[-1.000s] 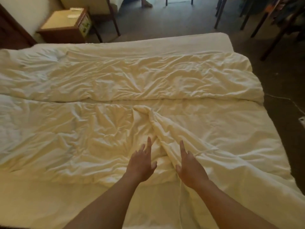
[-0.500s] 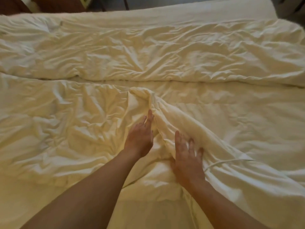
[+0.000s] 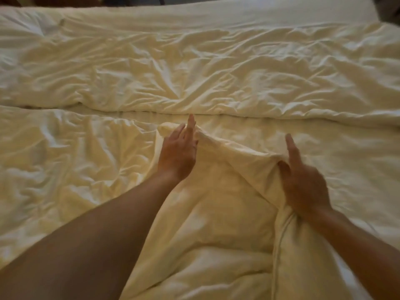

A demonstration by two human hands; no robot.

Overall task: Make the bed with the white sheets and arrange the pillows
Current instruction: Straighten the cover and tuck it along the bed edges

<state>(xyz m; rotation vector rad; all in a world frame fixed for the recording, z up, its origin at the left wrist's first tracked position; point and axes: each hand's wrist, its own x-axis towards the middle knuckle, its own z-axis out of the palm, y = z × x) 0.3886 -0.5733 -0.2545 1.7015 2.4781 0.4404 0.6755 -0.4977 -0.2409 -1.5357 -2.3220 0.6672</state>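
Observation:
Two crumpled white duvets cover the bed. The far duvet (image 3: 194, 68) lies across the top half, and the near duvet (image 3: 65, 161) lies in front of it. A raised fold (image 3: 238, 154) of the near duvet runs from the middle toward me. My left hand (image 3: 179, 152) rests flat on the tip of that fold, fingers stretched out. My right hand (image 3: 303, 185) is blurred; it presses against the fold's right side with the index finger extended. No pillows are in view.
A band of smooth white sheet (image 3: 238, 7) shows along the bed's far edge. Dark floor and furniture show in the top corners (image 3: 389, 7). The bed fills nearly the whole view.
The view has moved closer over the bed. My left hand slid forward to the fold's tip. My right hand swept to the right, spreading the fold wider.

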